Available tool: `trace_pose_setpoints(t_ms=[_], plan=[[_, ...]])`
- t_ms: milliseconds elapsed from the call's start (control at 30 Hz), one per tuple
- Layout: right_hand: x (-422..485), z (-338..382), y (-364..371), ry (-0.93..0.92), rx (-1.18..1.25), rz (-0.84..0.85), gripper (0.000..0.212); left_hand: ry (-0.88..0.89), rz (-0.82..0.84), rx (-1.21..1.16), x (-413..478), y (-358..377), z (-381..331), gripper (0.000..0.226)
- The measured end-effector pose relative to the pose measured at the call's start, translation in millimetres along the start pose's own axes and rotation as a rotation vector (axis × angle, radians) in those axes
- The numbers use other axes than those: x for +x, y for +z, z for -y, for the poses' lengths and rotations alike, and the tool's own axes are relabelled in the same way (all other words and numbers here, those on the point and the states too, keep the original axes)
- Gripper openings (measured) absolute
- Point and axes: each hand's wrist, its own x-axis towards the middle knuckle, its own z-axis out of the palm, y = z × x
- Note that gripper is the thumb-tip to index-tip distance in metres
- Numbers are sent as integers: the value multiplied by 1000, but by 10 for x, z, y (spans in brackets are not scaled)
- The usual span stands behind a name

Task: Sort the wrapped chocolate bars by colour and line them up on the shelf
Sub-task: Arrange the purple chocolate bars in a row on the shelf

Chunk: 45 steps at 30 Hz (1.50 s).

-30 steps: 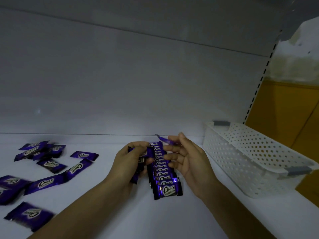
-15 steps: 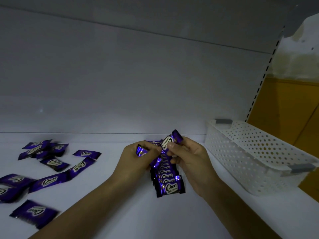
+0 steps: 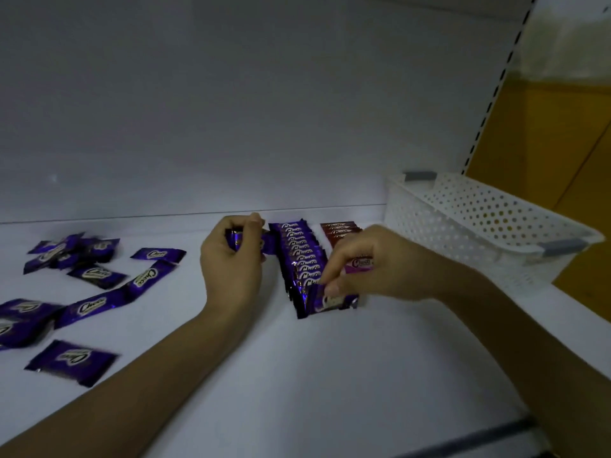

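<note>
Purple row (image 3: pixel 299 256) runs front-to-back on the shelf (image 3: pixel 297 375), each bar's long axis crosswise. Right hand (image 3: pixel 363 272) is at the row's near end, fingertips pinching the front bar (image 3: pixel 334 300), forearm entering from the row's right. Left hand (image 3: pixel 231 269), just left of the row's far half, curls round spare bars (image 3: pixel 268 243). Loose bars (image 3: pixel 89 305) lie well left of the row, so the left hand is nearer them.

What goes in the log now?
left hand holds purple bars | right hand pinches front bar of purple row | brown row beside | loose bars left
</note>
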Motion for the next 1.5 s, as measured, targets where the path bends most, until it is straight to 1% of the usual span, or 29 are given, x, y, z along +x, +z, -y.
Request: trace_pose_setpoints(t_ms=[100, 300, 467, 567, 633, 700, 867, 1000, 1067, 1133, 1233, 1267, 1333, 1400, 1500], plan=[[-5, -165, 155, 18, -22, 6, 9, 3, -35, -12, 27, 9, 45, 18], [1, -251, 245, -44, -81, -63, 13, 35, -34, -17, 18, 34, 68, 19], [0, -228, 273, -86, -131, -125, 12, -15, -48, -29, 53, 33, 93, 17], [-39, -237, 271, -46, -130, -155, 20, -32, -49, -23, 62, 30, 107, 17], [-76, -273, 279, -27, -193, -154, 29, -32, -42, -20, 59, 29, 118, 17], [-100, -299, 292, -11, -265, -150, 33, -36, -36, -20, 55, 33, 119, 18], [-90, -284, 343, -40, -280, -178, 23, -34, -35, -26, 49, 20, 118, 19], [-102, -260, 362, -58, -240, -182, 22, -36, -20, -21, 44, 24, 116, 19], [-97, -243, 364, -69, -240, -198, 22, -11, 21, -10, 50, 26, 80, 21], [-79, -198, 381, -94, -185, -281, 22, 65, 117, 23, 50, 45, 15, 23], [-59, -104, 425, -114, 87, -425, 23, 169, 294, 28, -40, 110, -96, 28], [-52, -86, 439, -114, 129, -457, 24, 182, 345, 7, -82, 132, -114, 27], [-44, -67, 451, -91, 174, -496, 24, 191, 432, -3, -147, 163, -117, 24], [-36, -59, 439, -53, 275, -511, 22, 170, 480, -4, -170, 172, -101, 29], [-23, -88, 402, -26, 428, -509, 30, 111, 535, -65, -166, 162, -87, 34]])
